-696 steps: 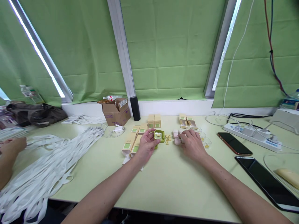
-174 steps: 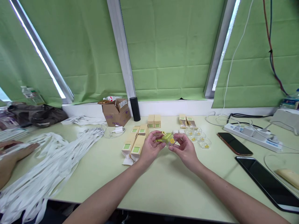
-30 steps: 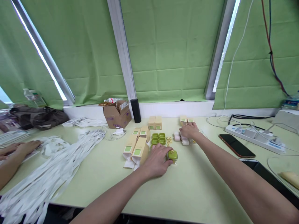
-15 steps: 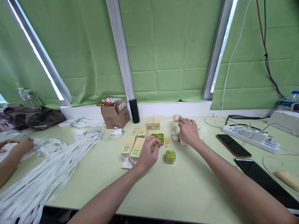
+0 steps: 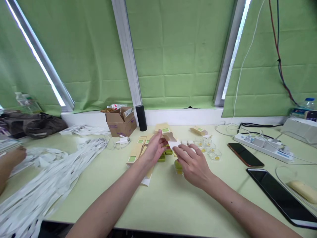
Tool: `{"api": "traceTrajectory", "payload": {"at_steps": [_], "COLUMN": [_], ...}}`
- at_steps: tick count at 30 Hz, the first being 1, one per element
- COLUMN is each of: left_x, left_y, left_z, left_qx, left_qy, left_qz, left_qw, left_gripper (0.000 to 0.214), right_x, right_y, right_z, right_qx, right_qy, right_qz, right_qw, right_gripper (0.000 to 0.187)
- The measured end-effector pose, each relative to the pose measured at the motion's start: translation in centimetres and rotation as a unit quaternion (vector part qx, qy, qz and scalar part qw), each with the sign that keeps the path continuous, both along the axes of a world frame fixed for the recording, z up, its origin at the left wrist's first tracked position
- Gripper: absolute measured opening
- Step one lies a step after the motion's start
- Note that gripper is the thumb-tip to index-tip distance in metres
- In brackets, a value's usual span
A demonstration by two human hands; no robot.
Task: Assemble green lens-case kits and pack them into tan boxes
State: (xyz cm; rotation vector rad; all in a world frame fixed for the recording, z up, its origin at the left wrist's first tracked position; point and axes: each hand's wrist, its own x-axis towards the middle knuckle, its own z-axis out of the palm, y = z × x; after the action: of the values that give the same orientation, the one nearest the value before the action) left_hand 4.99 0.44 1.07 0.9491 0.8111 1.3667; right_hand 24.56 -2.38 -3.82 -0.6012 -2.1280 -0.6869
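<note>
My left hand (image 5: 155,147) grips a small cream cardboard box (image 5: 162,127) with a green label, tilted with its opened end toward me. Fingers of my right hand (image 5: 194,163) are closed at a white paper flap (image 5: 174,144) at that opened end. Below my right hand stands a clear square container with a green lid (image 5: 178,166), partly covered by the fingers. Green square pieces (image 5: 161,158) lie under my hands. To the right are several clear cups (image 5: 215,154) with yellow spots and whitish pieces (image 5: 184,142). More cream boxes (image 5: 132,158) lie beside my left wrist.
Another cream box (image 5: 198,131) lies at the back. A brown carton (image 5: 121,122) and black cylinder (image 5: 141,118) stand by the wall. White straps (image 5: 64,175) cover the left, near another person's hand (image 5: 16,157). Two phones (image 5: 245,154) and a power strip (image 5: 264,147) are right.
My right hand came back from the rear toward the middle, uncovering the clear cups. My left hand rose slightly and now holds a box. A cream box now shows lying at the back right.
</note>
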Motion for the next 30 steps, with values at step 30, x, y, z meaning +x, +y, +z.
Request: {"api": "traceTrajectory", "payload": {"at_steps": [30], "left_x": [-0.8], "left_y": [-2.1], "left_z": [-4.9], "left_qx": [0.591], "left_qy": [0.412], "left_qz": [0.125], "left_qw": [0.682], "left_gripper": [0.066], "right_x": [1.7], "right_y": [1.2], "right_z": [-0.5], "right_qx": [-0.174], "right_qy": [0.248], "right_qz": [0.169], "right_qw": [0.938], "right_gripper": [0.053]}}
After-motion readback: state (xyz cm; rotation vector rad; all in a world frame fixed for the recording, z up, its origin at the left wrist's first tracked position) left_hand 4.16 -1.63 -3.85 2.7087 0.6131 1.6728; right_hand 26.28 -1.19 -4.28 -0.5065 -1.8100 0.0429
